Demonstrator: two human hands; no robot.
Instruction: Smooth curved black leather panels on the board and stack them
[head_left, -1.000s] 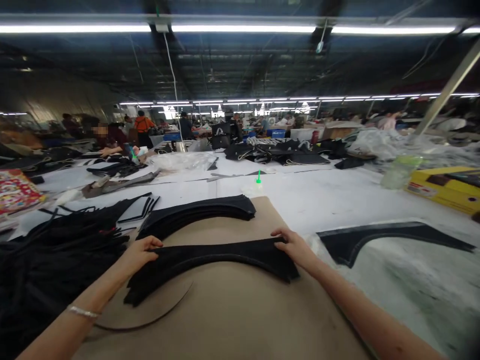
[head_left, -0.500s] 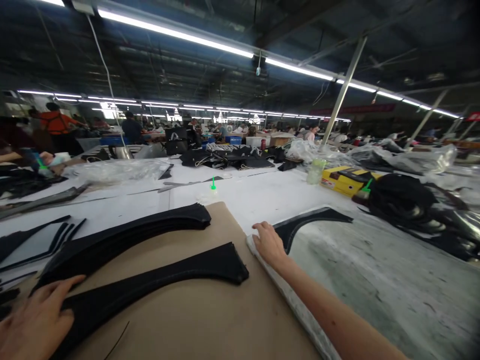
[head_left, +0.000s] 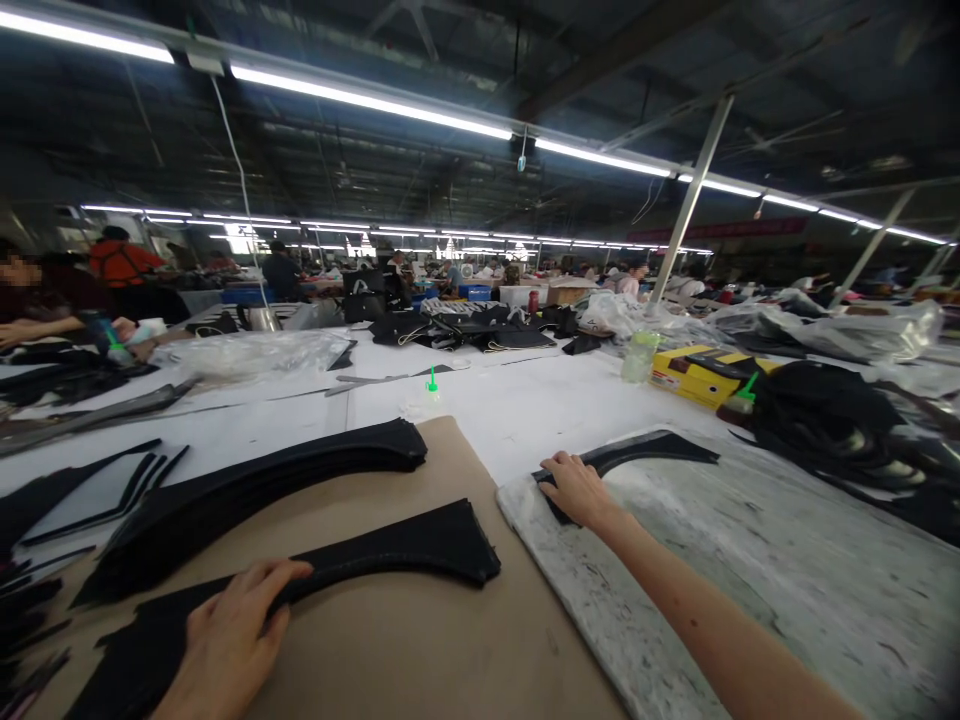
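My left hand (head_left: 234, 632) rests on the near stack of curved black fabric pieces (head_left: 390, 545), fingers stretched over it and thumb apart at its lower edge. Behind lies a thicker stack of similar black pieces (head_left: 262, 480). Both stacks are on a brown board (head_left: 442, 640). On the right, my right hand (head_left: 579, 492) lies with fingers extended over the left end of a single curved black piece (head_left: 660, 445). That piece sits along the far edge of a grey-white marbled slab (head_left: 750, 560); its end under my palm is hidden.
A small bottle with a green nozzle (head_left: 432, 385) stands on the white table (head_left: 510, 400). At the right are a yellow box (head_left: 694, 378), a clear jar (head_left: 639, 358) and a black material heap (head_left: 825, 410). A co-worker's arm (head_left: 37, 330) shows at far left.
My left hand has slid to the right along the near stack. My right hand has moved from the slab's corner onto the black piece's left end. The view has shifted slightly.
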